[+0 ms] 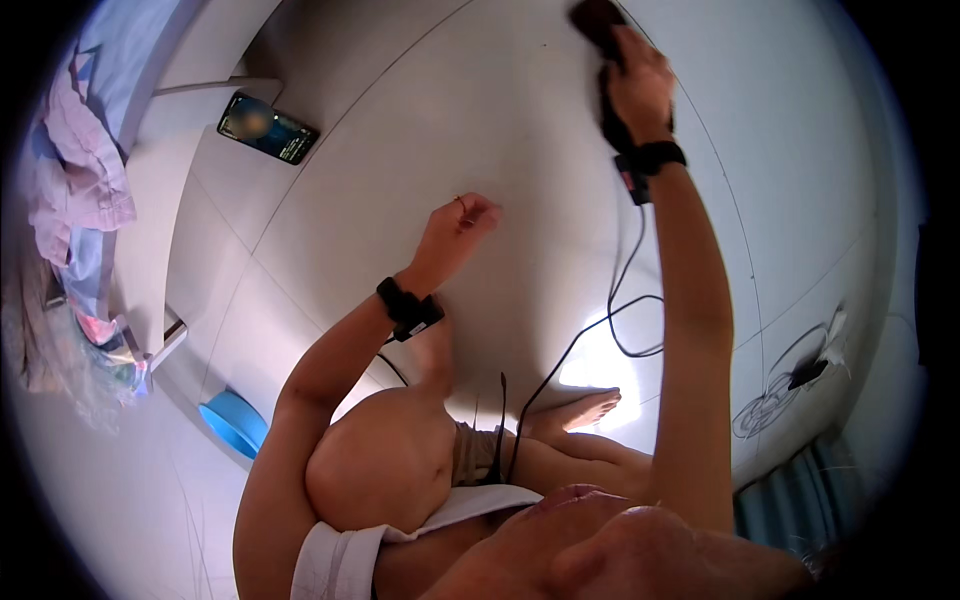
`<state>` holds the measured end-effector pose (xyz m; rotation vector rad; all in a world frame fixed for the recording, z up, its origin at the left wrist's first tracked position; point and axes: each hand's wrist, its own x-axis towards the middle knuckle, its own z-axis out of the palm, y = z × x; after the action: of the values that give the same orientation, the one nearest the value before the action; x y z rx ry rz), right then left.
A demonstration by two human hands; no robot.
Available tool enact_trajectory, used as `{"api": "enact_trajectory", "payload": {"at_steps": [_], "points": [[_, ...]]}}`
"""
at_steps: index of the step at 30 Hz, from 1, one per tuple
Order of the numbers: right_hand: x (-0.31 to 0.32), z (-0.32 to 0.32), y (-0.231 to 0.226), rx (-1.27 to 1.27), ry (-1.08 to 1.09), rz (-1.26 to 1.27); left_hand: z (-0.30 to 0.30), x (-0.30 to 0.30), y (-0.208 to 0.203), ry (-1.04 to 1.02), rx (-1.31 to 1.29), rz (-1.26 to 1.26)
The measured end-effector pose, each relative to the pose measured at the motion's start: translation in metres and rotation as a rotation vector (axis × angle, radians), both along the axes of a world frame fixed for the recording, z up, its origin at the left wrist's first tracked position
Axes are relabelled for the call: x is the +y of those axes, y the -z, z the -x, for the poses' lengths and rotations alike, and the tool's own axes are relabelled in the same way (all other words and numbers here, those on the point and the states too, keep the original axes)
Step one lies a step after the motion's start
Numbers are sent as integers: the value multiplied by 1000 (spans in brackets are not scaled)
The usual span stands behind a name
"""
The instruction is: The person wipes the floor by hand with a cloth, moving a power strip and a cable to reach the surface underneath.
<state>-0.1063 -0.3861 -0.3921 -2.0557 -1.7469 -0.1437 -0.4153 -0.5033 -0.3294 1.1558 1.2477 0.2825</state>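
Note:
My right hand is stretched far out over the pale tiled floor. Its fingers wrap round a dark brown, elongated object, whose kind I cannot make out; more dark shape shows under the palm. My left hand, with a ring on one finger, hovers over the floor nearer to me. Its fingers are curled in, the tips slightly blurred, and nothing shows in them. Black bands with small boxes, a left wristband and a right wristband, sit on my wrists.
A phone with a lit screen lies at the upper left, beside a white furniture edge hung with pink cloth. Left of my knee is a blue basin. A black cable loops near my right arm. Coiled wires lie at right.

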Motion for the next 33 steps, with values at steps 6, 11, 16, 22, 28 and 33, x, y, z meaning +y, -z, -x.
{"api": "enact_trajectory", "payload": {"at_steps": [6,11,16,22,28,33], "points": [[-29,119,-11,408,-550,198,-2,-16,5,13,-74,-46],[-80,103,-30,1168,-494,325,-4,-42,4,166,2,-73],[-125,-26,-25,947,-112,189,3,-50,-11,243,-28,-63],[-158,-39,7,250,125,41,-7,-52,-10,300,-39,-112],[-151,55,3,247,221,63,6,-50,-7,181,40,-99],[-154,148,-13,518,-8,172,12,-44,0,84,36,-108]]}}
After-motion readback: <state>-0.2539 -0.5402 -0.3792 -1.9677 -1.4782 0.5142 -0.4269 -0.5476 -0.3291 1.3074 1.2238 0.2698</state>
